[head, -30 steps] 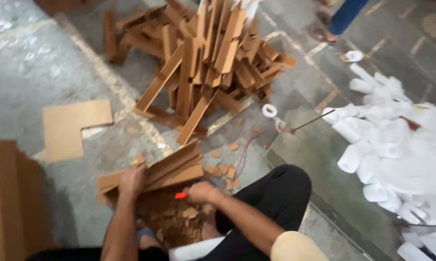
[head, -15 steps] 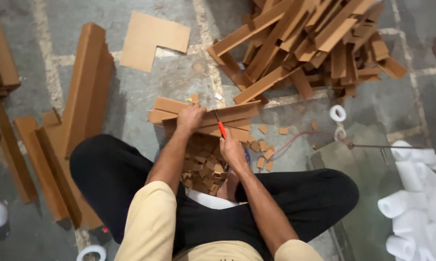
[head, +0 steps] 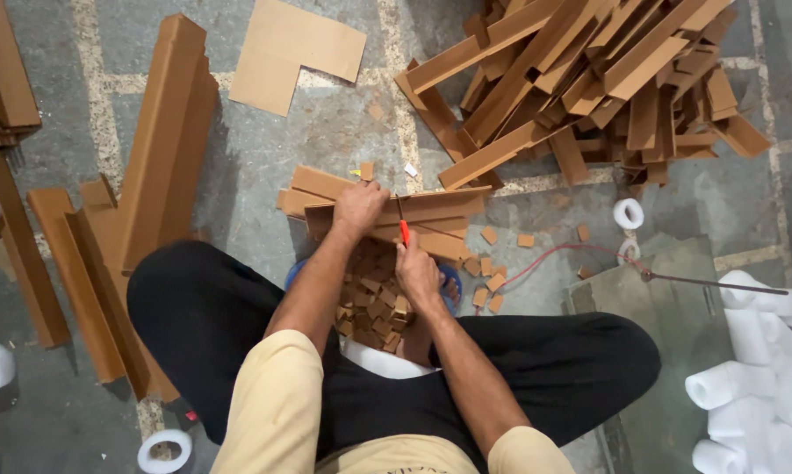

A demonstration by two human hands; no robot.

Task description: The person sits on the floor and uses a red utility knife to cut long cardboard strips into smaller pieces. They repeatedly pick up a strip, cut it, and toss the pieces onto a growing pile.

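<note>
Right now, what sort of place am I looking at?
Probably a small packaging workshop, with work done on the floor. Piles of cardboard angle strips lie on the tiled floor, white foam rolls sit nearby, and small cardboard offcuts fill a tub.

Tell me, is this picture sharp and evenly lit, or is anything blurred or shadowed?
Head view: soft, even light, no glare; left hand, right hand with its red-handled cutter and the cardboard strips read fairly sharp; edges look slightly smeared; faint shadows beside the long cardboard pieces.
</note>
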